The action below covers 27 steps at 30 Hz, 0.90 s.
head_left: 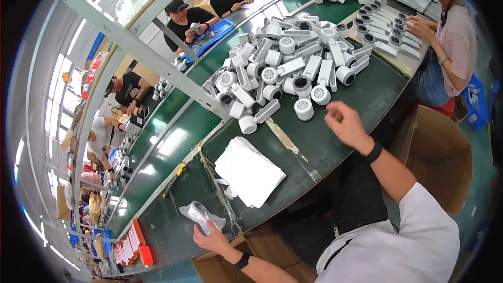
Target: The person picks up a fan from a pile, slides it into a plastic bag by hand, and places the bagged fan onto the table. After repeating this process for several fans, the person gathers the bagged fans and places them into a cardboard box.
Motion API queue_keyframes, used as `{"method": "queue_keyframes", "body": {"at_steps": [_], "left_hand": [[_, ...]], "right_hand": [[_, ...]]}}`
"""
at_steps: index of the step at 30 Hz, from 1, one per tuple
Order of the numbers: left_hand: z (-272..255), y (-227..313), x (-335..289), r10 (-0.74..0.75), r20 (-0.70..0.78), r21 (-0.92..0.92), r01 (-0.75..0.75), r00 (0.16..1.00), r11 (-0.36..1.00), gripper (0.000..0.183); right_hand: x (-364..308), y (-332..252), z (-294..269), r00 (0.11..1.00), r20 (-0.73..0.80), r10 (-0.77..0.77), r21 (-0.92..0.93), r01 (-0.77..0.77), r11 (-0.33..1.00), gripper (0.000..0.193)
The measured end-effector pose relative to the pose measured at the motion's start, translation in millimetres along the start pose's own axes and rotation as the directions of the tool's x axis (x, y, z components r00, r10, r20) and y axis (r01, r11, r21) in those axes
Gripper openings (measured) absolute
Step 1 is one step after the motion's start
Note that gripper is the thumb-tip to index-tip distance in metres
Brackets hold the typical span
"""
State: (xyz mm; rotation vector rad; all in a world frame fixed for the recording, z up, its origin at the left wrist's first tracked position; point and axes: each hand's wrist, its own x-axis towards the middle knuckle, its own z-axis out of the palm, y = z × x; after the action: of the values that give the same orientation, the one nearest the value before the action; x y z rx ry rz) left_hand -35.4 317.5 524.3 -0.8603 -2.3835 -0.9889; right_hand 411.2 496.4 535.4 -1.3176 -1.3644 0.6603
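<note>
My left hand (214,240) is at the table's near edge, fingers apart, right beside a crumpled clear plastic bag (203,216). Its fingertips overlap the bag's lower edge, and I see no firm grip on it. My right hand (346,126) hovers over the green tabletop with loosely curled fingers, thumb apart, nothing in it. Just left of it stand white devices with round grilled heads, like small handheld fans (304,109). They belong to a large heap (283,65) across the table. A stack of white sheets or sleeves (249,172) lies between my hands.
A yellow and black cutter-like tool (174,180) lies left of the stack. A metal frame post (141,47) slants across the table. Cardboard boxes (437,152) stand right and below. At right, a person handles devices on a board (385,34); others work opposite, near a blue tray (212,37).
</note>
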Motion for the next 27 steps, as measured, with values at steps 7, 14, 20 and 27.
{"method": "queue_keyframes", "body": {"at_steps": [7,14,20,27], "left_hand": [[24.1,118.8,-50.6,0.557,0.251,-0.505,-0.384,0.792,0.773,0.035],[42.6,129.2,-70.1,0.535,0.43,-0.274,-0.46,0.727,0.845,0.024],[40.6,133.9,-68.3,0.599,0.457,-0.336,-0.496,0.658,0.801,0.016],[41.1,131.5,-60.2,0.586,0.404,-0.397,-0.443,0.702,0.804,0.011]], "right_hand": [[96.9,18.7,8.9,0.904,-0.028,-0.427,-0.5,0.357,0.789,0.038],[161.2,30.5,21.2,0.921,0.294,-0.256,-0.857,0.373,0.355,0.033],[177.1,21.7,22.1,0.878,0.464,-0.12,-0.835,0.478,0.272,0.03],[173.3,13.8,10.4,0.709,0.564,-0.424,-0.679,0.69,0.25,0.046]]}}
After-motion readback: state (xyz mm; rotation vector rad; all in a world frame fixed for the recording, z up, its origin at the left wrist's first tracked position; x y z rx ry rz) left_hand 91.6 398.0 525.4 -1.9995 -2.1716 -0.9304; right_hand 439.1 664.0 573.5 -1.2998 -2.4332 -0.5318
